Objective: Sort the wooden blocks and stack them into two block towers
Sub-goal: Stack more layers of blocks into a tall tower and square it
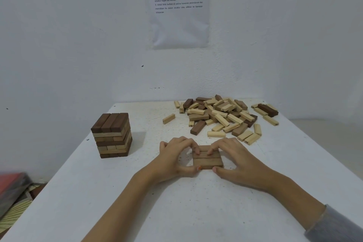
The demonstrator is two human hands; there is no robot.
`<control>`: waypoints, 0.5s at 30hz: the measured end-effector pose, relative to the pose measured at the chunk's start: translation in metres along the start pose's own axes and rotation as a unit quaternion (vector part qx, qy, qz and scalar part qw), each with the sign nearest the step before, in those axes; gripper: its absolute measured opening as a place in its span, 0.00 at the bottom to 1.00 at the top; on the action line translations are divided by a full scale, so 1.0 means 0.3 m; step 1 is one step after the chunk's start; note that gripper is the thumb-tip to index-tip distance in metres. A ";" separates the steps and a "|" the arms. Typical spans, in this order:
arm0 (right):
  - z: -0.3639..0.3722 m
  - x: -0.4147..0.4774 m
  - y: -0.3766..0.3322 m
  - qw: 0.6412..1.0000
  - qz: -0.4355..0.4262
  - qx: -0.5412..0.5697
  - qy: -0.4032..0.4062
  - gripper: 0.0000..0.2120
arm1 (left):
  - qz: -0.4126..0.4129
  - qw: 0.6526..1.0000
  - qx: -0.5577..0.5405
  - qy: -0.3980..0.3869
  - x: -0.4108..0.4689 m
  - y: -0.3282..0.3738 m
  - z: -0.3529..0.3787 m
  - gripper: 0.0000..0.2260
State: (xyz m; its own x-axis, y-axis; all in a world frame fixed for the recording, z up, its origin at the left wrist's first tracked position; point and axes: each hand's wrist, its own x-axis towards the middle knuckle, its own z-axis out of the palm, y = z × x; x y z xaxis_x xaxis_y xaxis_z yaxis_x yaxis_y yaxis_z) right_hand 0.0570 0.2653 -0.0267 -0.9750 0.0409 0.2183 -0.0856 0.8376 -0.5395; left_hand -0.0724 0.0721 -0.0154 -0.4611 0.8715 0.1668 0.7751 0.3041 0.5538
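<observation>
Both hands meet just below the middle of the frame. The left hand [174, 156] arches with its fingers curled downward and its thumb reaching inward. The right hand [235, 158] mirrors it, its thumb tip pointing toward the left thumb. Together they pinch a flat layer of blocks [208, 162], with fingertips [197, 151] on its top and thumbs against its near edge. The bare left forearm [121, 202] rises from the bottom centre. The right forearm [284, 188] enters from the lower right corner, where a grey sleeve [337, 226] covers it.
</observation>
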 end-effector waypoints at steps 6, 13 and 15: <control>0.000 0.005 0.006 1.000 -0.007 0.011 0.019 0.14 | 0.008 1.000 0.000 0.003 0.004 -0.005 -0.002 0.15; -0.005 0.012 0.005 0.999 -0.015 0.017 0.032 0.14 | 0.019 1.000 -0.010 0.007 0.009 -0.010 -0.003 0.16; -0.005 0.011 0.003 0.999 -0.012 0.028 0.038 0.18 | 0.012 0.999 -0.025 0.020 0.010 -0.011 0.003 0.20</control>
State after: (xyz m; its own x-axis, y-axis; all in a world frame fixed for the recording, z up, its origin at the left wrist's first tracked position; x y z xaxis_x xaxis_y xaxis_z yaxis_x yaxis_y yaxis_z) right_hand 0.0540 0.2670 -0.0253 -0.9542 0.0650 0.2920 -0.1217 0.8073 -0.5775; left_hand -0.0760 0.0741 -0.0173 -0.4603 0.8620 0.2121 0.7637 0.2628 0.5896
